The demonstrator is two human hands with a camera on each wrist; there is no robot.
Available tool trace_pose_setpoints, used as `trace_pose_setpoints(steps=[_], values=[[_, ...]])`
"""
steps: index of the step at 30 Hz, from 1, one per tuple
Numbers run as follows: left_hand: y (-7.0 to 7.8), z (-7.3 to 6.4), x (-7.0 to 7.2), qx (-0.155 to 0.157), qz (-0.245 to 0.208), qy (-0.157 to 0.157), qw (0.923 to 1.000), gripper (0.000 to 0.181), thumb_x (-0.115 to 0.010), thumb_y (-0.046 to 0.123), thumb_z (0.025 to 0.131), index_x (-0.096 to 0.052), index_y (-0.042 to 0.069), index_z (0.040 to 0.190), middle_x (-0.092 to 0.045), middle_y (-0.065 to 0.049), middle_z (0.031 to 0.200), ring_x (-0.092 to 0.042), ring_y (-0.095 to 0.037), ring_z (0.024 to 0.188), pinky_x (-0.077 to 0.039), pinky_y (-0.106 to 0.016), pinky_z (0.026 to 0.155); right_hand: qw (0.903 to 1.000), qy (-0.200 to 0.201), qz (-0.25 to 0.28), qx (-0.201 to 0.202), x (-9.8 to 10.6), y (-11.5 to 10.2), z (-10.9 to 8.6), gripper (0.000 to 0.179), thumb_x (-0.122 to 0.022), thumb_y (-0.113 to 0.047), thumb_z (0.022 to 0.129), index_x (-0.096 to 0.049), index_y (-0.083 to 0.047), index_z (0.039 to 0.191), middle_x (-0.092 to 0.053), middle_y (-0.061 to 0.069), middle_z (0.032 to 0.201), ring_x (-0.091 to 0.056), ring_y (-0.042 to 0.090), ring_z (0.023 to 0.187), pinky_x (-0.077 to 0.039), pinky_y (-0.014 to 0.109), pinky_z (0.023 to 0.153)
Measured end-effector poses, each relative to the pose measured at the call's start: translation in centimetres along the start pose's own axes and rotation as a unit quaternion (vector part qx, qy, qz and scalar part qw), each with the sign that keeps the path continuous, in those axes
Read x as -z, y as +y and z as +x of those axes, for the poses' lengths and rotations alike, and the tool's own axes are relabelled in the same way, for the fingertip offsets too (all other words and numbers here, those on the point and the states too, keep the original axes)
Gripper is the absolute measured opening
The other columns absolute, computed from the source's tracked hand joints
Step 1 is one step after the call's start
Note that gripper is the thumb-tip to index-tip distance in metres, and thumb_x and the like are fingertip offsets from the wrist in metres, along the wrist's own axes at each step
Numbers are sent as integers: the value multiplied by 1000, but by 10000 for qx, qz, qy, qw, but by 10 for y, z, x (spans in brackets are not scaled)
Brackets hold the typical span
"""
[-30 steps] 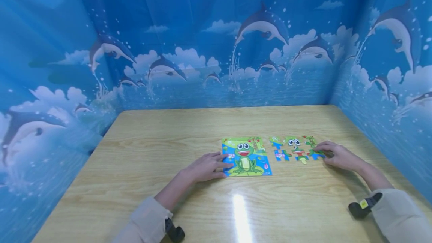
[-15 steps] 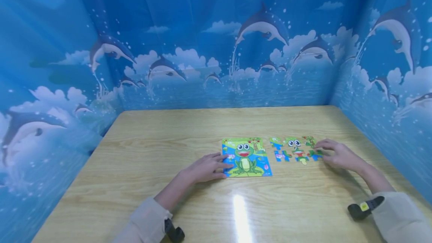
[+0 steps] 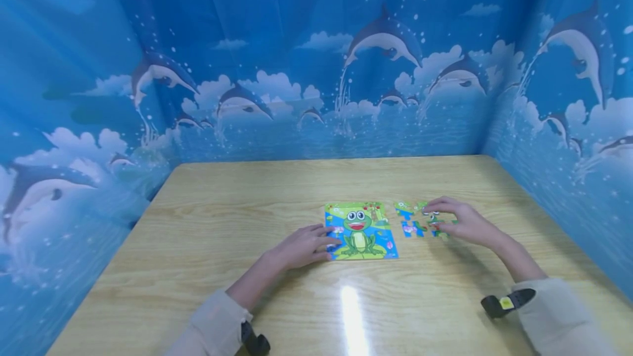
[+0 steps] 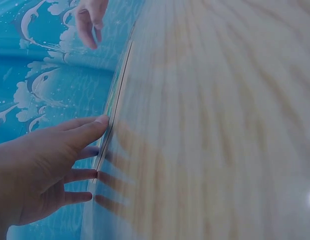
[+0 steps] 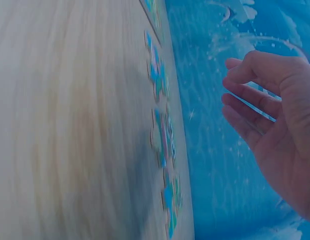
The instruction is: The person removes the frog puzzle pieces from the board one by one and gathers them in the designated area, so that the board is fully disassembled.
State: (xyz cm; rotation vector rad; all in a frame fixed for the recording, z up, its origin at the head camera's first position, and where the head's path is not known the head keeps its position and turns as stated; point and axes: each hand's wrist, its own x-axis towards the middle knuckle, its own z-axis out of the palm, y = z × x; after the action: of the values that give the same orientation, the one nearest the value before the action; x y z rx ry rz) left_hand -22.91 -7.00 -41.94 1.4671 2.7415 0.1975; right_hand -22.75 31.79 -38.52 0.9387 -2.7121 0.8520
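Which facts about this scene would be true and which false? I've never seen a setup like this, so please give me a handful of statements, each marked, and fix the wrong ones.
1. The right hand hovers above loose puzzle pieces. True.
2. The loose puzzle pieces lie to the left of the frog picture. False: they lie to its right.
3. The left hand is over the loose puzzle pieces. False: it is at the left edge of the frog picture.
4. The blue backdrop shows dolphins. True.
5. The table is plain black. False: it is light, with a wood grain.
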Motion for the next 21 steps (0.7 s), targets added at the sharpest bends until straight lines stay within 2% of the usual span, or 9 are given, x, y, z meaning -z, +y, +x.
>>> trace_pose_setpoints(steps=[9,13,18,21], values=[[0,1,-2,245,-312,97,9992,52,-55,35,91,-45,13,136,-34,-15,142,-31,-31,129,-26,-45,105,9989,-213,387,165,-28,-21,27,35,-64,8,78,-62,1,112,-55,15,114,-52,37,104,-48,51,74],[-1,1,-5,629,-425,100,9971,62,-55,42,89,-37,11,141,-27,-17,145,-26,-31,132,-22,-45,106,9971,-368,589,326,-41,-32,39,33,-62,7,80,-61,2,113,-55,15,115,-51,36,106,-46,53,80],[1,-1,-3,1217,-658,-55,9904,72,-53,49,88,-31,7,143,-21,-17,148,-21,-35,133,-18,-46,107,9938,-653,829,353,-56,-48,52,33,-61,0,83,-60,1,116,-53,14,118,-49,35,109,-43,54,85],[0,0,-4,1391,-673,-149,9879,74,-51,51,88,-30,8,144,-21,-14,149,-21,-34,133,-18,-46,107,9931,-773,758,447,-65,-58,59,33,-60,-3,84,-60,0,116,-54,16,118,-49,36,109,-44,54,85]])
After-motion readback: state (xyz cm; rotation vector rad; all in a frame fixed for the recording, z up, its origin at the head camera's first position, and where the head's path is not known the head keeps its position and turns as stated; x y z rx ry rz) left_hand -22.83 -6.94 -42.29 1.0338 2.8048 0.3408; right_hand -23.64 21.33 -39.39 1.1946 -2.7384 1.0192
